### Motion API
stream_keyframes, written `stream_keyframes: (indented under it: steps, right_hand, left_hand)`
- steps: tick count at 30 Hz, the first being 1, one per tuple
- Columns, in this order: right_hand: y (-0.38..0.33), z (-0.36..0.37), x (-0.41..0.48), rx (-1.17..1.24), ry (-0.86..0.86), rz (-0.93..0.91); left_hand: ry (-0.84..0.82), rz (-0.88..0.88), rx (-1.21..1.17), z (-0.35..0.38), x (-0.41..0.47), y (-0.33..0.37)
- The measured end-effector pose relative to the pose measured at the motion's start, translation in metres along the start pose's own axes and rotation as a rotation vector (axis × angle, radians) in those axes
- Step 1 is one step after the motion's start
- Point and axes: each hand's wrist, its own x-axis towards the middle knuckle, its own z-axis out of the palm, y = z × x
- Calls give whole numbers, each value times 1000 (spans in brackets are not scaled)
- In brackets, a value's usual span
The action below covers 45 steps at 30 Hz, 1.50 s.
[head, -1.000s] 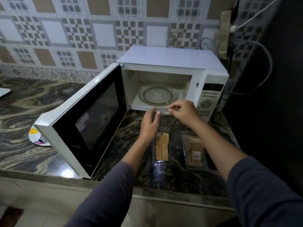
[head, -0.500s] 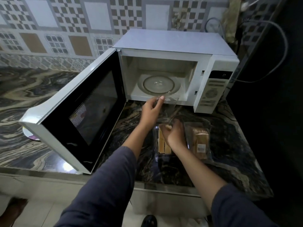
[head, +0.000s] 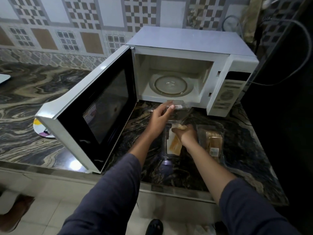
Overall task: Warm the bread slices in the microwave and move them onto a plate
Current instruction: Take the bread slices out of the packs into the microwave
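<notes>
Bread [head: 175, 145] likely soft, light; hold by crusts | right hand [head: 186, 134] grips it in bag [head: 164, 146] | left hand [head: 159, 117] pinches bag mouth

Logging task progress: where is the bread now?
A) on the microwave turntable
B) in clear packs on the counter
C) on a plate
B: the slices lie in a clear pack on the counter, right hand gripping them, left hand holding its lid; the turntable is bare.
</notes>
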Motion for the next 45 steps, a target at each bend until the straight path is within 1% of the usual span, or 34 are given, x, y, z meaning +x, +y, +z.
stream_keyframes:
  steps: [3, 6, 10, 12, 14, 18, 21, 24, 27, 28, 31, 33, 35, 38, 40, 42, 45]
  right_hand:
    - [1, -15, 2, 194, -17, 90]
    - [2, -31, 1, 322, -74, 163]
    - [0, -54, -5, 424, -132, 168]
    - [-4, -68, -8, 368, -144, 141]
    - [-11, -82, -11, 248, -138, 84]
    - [-27, -107, -11, 94, -70, -20]
    - [-37, -115, -6, 101, -30, -71]
    - [-40, -113, 1, 126, 8, -90]
    - [-38, -104, 10, 154, 24, -85]
    - [-37, -100, 13, 166, 30, -81]
    - [-38, -89, 23, 179, 51, -65]
    - [-41, -83, 31, 167, 61, -70]
    - [-47, -78, 40, 154, 72, -75]
    - [-57, -71, 58, 138, 83, -98]
    - [-68, -67, 70, 126, 94, -109]
    - [-81, -63, 82, 100, 116, -121]
    - [-104, -59, 105, -10, 144, -149]
  left_hand:
    - [2, -13, 18, 0, 0, 0]
    - [-5, -19, 3, -1, -2, 0]
    - [-18, 1, -26, -1, -7, 0]
    - [-20, 11, -7, 0, -9, -1]
    - [-16, 26, 14, 1, -13, -4]
    - [-44, 54, 57, 1, -24, -10]
    - [-47, 83, 131, 1, -36, -14]
    - [-92, 161, 302, 0, -47, -25]
    - [-127, 159, 423, -4, -59, -42]
    - [-158, 172, 462, -6, -63, -48]
    - [-309, 289, 586, -13, -73, -68]
    - [-358, 296, 602, -15, -76, -75]
    - [-314, 277, 563, -18, -75, -72]
    - [-124, 178, 455, -25, -61, -66]
    - [-31, 113, 397, -30, -44, -67]
    - [-7, 49, 357, -34, -25, -73]
    - [-61, 4, 321, -40, -1, -89]
